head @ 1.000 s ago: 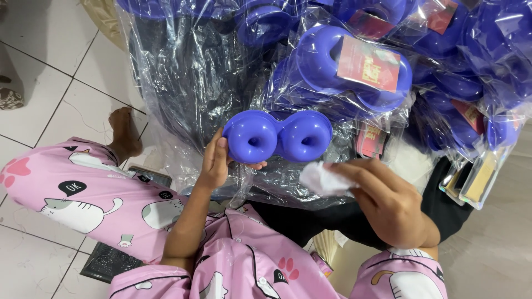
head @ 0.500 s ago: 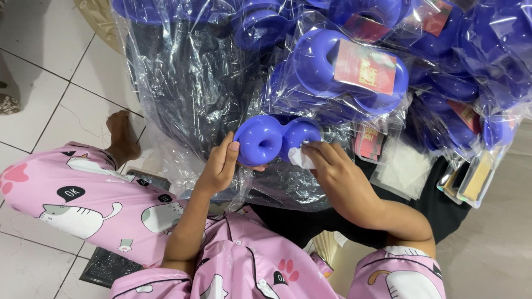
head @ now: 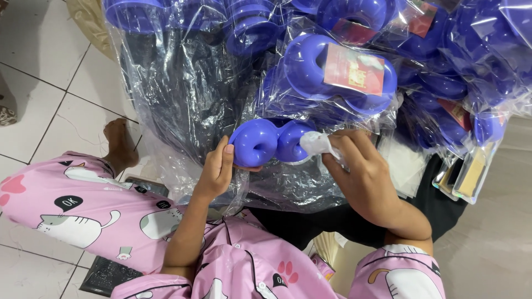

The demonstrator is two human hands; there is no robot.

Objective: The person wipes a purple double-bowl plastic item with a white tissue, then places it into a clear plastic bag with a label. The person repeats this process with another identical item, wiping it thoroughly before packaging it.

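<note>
The left hand (head: 217,169) is clamped on the left lobe of a blue double-ring plastic piece (head: 270,143), thumb up along its side, holding it just above the lap and against the near edge of the heap of bagged goods. The right hand (head: 363,177) has its fingers pinched together on a white cloth (head: 317,143).

Change noted: 1 second ago the cloth was held clear of the piece, below and to its right. Half a second ago it had come up to the right lobe. Now it is pressed onto that lobe and covers part of it. The left-hand grip has not altered. Judgement: the wiping of the piece has gone from approach to contact, and only the right lobe is being worked; the left lobe appears untouched, though the palm hides part of it.

Behind, wrapped blue pieces in clear bags (head: 338,72) lie stacked, 1 with a red card inside. Tiled floor (head: 50,94) lies to the left.
</note>
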